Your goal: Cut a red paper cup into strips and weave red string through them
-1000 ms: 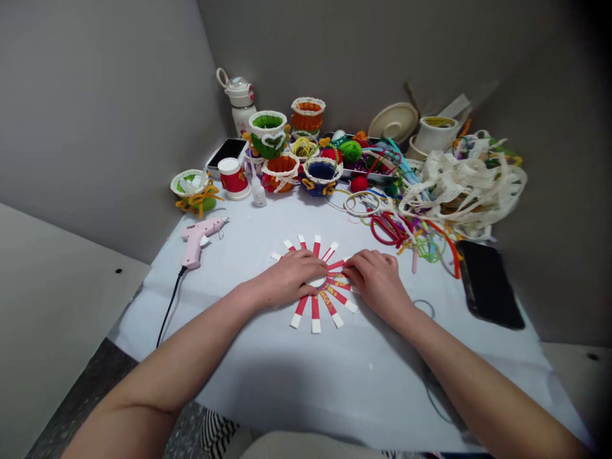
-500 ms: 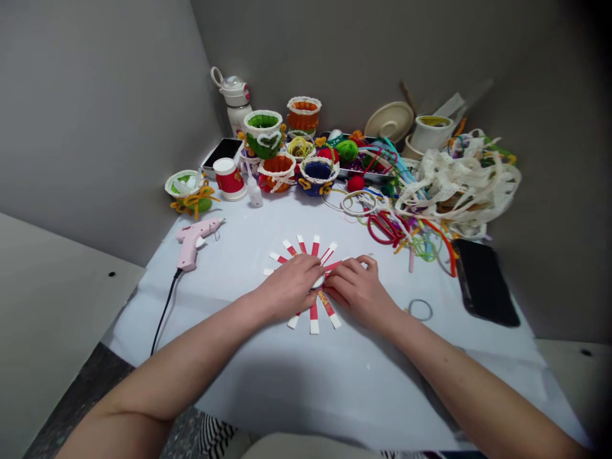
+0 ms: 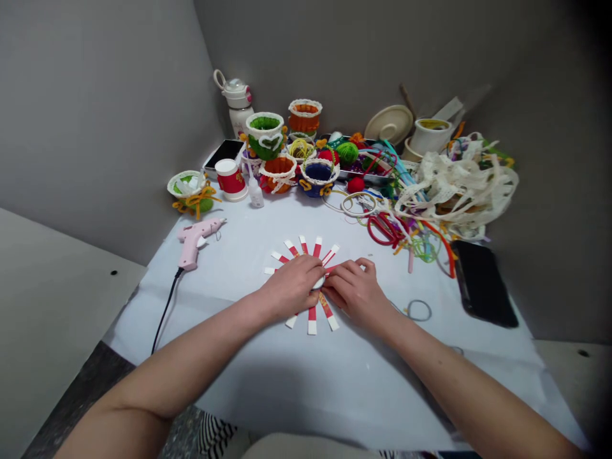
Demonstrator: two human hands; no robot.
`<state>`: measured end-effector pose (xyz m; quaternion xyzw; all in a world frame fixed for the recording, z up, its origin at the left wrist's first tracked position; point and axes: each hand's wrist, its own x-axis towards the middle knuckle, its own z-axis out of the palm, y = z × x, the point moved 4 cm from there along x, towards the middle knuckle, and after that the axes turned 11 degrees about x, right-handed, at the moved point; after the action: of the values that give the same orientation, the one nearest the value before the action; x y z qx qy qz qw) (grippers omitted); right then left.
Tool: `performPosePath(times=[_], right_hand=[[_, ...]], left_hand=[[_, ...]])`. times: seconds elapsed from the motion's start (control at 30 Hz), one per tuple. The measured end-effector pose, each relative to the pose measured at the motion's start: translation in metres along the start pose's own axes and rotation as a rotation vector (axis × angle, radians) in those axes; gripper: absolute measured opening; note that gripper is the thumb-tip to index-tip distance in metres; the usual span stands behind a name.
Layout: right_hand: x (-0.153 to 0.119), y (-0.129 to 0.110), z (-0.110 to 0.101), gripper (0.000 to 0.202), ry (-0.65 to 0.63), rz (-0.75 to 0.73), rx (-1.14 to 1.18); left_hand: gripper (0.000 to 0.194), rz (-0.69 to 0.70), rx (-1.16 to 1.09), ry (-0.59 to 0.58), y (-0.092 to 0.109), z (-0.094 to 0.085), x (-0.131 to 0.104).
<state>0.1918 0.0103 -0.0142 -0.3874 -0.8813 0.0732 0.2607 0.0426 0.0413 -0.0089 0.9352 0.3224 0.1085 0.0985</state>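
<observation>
A paper cup cut into strips (image 3: 312, 319) lies spread out like a star on the table in front of me. Its strips are red with white ends, and a white round base shows at its middle. My left hand (image 3: 297, 285) rests over the left strips, fingers curled at the base and holding it. From the other side my right hand (image 3: 354, 288) has its fingertips pinched together at the base's right edge, where one strip starts. What lies right between the fingertips is partly hidden.
A pink glue gun (image 3: 194, 244) with a black cord lies at left. Yarn-wrapped cups (image 3: 278, 172), a glue bottle (image 3: 255, 191) and a red paper cup (image 3: 231, 180) stand behind. Red scissors (image 3: 382, 228), white lace (image 3: 459, 185) and a phone (image 3: 484, 282) are at right.
Both hands stay at the cut cup's middle with nearly the same grip. The whole view has shifted slightly; little else differs.
</observation>
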Motion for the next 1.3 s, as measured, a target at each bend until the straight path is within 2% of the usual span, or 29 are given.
performPosePath(times=[0.17,0.3,0.43,0.67,0.8,1.0,1.1,1.2,1.3], right_hand=[[0.000,0.000,0.003,0.022,0.035,0.041,-0.050],[-0.003,0.004,0.003,0.019,0.002,0.068,0.028],[-0.004,0.007,0.004,0.021,-0.004,0.095,0.042],[-0.004,0.007,0.006,0.019,-0.060,0.128,0.061],[-0.007,0.002,0.000,0.016,-0.123,0.129,0.089],[-0.015,0.001,-0.010,0.017,-0.149,0.101,0.090],[-0.018,0.002,-0.011,0.018,-0.155,0.076,0.096],[-0.018,0.001,-0.011,0.018,-0.147,0.063,0.107],[-0.018,0.000,-0.011,0.018,-0.145,0.058,0.121]], left_hand=[[0.028,0.015,-0.075,0.003,-0.005,-0.002,0.000],[0.035,0.057,-0.185,-0.016,-0.008,-0.014,-0.004],[0.040,0.012,-0.155,-0.031,-0.012,-0.023,-0.006],[0.025,-0.016,-0.110,-0.053,-0.015,-0.016,-0.005],[0.027,0.034,-0.082,-0.101,-0.016,-0.018,-0.005],[0.035,0.055,-0.115,-0.120,-0.021,-0.021,-0.009],[0.030,0.054,-0.131,-0.129,-0.018,-0.023,-0.009],[0.025,0.019,-0.110,-0.115,-0.012,-0.024,-0.006],[0.023,-0.076,-0.061,-0.101,-0.007,-0.018,-0.002]])
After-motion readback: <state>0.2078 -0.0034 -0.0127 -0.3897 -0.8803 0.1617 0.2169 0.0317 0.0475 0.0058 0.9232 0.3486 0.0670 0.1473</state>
